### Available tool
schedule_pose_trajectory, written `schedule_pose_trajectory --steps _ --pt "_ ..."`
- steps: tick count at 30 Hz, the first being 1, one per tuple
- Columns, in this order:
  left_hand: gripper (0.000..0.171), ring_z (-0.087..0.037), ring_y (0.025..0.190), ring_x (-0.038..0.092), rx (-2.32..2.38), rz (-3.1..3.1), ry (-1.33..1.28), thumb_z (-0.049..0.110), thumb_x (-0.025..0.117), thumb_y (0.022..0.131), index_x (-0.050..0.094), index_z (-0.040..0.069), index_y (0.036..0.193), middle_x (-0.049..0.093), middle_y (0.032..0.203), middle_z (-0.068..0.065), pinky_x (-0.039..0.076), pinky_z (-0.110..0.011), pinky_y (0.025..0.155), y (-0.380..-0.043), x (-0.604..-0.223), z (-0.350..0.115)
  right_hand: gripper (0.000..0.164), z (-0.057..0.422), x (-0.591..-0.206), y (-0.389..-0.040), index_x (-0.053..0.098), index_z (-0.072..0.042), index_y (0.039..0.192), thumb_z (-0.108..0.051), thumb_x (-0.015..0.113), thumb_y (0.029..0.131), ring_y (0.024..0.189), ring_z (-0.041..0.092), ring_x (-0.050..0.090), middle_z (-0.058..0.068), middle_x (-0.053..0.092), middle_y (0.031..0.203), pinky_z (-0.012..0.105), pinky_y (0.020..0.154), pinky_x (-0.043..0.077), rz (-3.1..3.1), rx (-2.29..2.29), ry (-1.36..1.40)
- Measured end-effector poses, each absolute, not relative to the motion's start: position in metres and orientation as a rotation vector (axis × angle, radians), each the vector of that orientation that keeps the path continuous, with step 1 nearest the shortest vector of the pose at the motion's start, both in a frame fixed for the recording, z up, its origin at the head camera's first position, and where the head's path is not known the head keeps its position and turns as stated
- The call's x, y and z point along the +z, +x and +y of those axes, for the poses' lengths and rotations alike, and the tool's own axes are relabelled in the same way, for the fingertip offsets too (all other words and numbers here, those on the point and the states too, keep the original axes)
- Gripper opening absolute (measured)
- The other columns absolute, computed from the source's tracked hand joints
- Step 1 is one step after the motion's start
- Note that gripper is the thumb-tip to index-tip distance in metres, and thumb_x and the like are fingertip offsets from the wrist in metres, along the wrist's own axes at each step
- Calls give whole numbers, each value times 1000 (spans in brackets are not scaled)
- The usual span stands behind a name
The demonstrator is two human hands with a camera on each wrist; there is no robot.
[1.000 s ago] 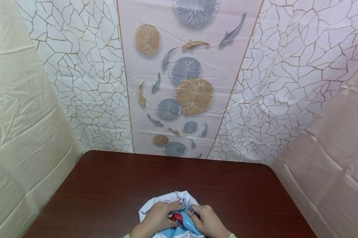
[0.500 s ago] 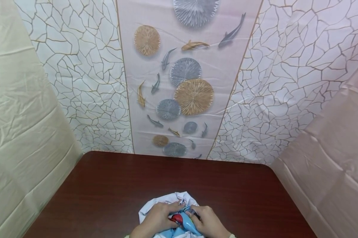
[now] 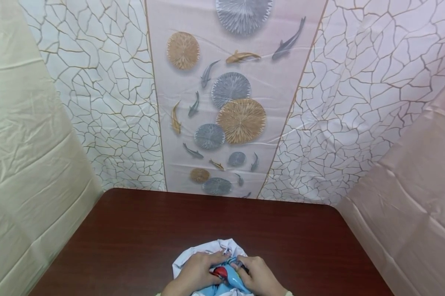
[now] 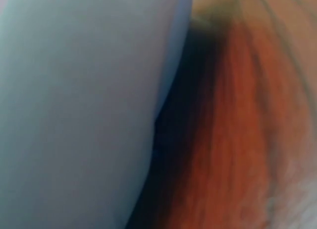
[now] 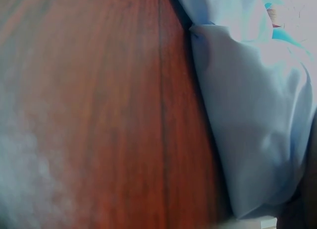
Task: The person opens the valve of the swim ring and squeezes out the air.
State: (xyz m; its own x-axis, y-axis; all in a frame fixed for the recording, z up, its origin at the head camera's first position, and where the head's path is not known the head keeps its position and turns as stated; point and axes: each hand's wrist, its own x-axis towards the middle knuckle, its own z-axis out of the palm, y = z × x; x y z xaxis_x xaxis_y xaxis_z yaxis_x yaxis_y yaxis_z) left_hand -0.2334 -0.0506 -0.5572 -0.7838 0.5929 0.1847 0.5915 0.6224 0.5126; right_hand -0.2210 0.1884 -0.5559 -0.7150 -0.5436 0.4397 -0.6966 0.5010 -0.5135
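Note:
A crumpled bundle of white sheet material lies at the near edge of the head view, its middle showing a glossy light blue part and a red patch. From the left, my left hand grips the gathered middle, thumb and fingers to either side of the red patch. My right hand pinches the blue material from the right, beside a small dark part. Both sets of fingertips are partly hidden in the folds. Smooth pale sides of the bundle fill much of the left wrist and right wrist views.
The bundle rests on a dark red-brown wooden table. A patterned curtain with fish and round motifs hangs behind the table's far edge. Plain beige cloth walls stand at both sides.

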Motion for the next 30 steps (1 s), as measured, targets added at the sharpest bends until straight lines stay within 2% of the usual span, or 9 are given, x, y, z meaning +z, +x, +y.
schedule_pose_trajectory --steps 9,16,20,25,30 --pt "70 -11 118 62 818 2897 1085 60 76 81 54 39 144 60 138 9 52 -40 94 -230 -557 -49 32 189 -556 -220 46 -25 74 -21 63 101 52 -11 30 -22 31 63 8 43 26 -2486 1048 1071" --pt "71 -15 125 56 691 3025 1185 66 70 83 56 33 144 60 140 6 45 -48 98 -225 -556 -50 33 189 -557 -221 45 -24 74 -21 62 101 51 -11 30 -22 30 63 9 43 27 -2521 1077 1042" --pt "71 -15 123 47 668 3095 1172 76 64 80 60 38 139 54 140 10 40 -47 89 -225 -555 -49 34 190 -558 -221 44 -24 73 -22 61 102 50 -10 29 -21 30 62 11 42 28 -2535 1095 1026" --pt "74 -13 112 43 685 3090 1076 87 54 74 59 43 133 49 127 11 37 -43 82 -225 -552 -47 32 191 -559 -221 45 -27 74 -27 60 103 49 -9 31 -20 30 61 13 43 29 -2584 1119 986" --pt "71 -11 108 46 671 3105 1083 83 61 75 61 40 131 52 121 13 39 -42 82 -223 -551 -47 32 192 -559 -221 45 -27 74 -29 60 102 49 -9 32 -20 30 61 14 42 30 -2601 1121 959"
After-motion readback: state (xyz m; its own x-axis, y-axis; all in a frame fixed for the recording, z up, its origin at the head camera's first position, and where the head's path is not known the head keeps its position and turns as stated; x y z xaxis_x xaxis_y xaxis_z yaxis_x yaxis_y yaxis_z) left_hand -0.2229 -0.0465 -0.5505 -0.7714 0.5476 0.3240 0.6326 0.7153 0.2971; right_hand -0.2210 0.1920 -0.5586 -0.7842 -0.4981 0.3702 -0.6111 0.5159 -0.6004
